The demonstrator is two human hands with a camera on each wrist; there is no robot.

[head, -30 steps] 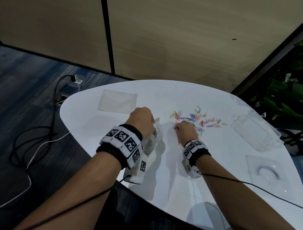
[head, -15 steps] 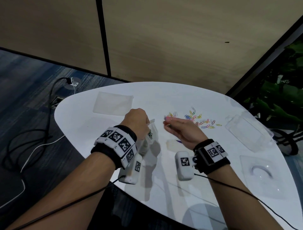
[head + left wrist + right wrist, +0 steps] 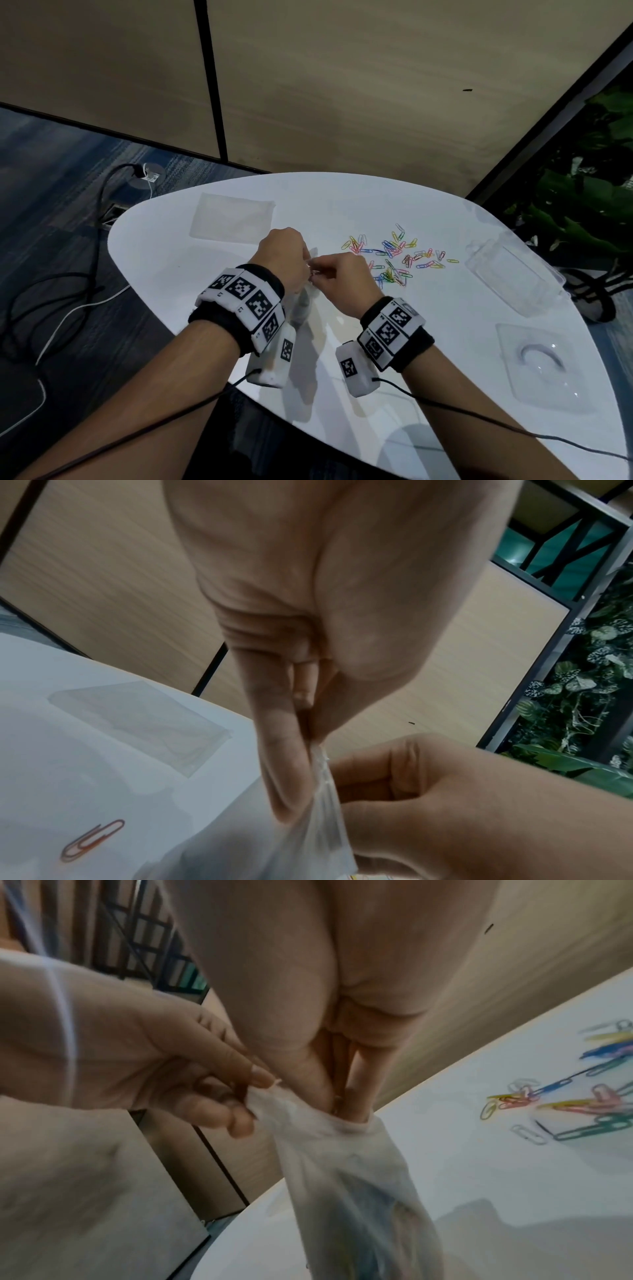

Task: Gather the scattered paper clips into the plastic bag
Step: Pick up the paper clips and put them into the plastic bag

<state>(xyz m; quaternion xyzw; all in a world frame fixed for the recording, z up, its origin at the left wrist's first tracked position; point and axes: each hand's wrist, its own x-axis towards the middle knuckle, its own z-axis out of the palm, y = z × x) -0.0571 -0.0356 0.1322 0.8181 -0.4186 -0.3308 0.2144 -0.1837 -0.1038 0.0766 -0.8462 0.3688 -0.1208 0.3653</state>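
Note:
My left hand holds a small clear plastic bag upright above the white table, pinching its rim between thumb and fingers. My right hand is at the bag's mouth. Its pinched fingertips reach into the opening with a small paper clip between them. Coloured clips show dimly through the bag. Several coloured paper clips lie scattered on the table just right of my hands, also seen from the right wrist as loose clips. One orange clip shows at lower left.
A second flat clear bag lies at the back left of the table. A clear plastic box and a clear lid sit at the right. The table's front edge is under my wrists. Cables lie on the floor to the left.
My right hand left the clip pile, rose and carried a clip leftward to the bag; its fingertips are now in the opening. My left hand kept hold of the bag.

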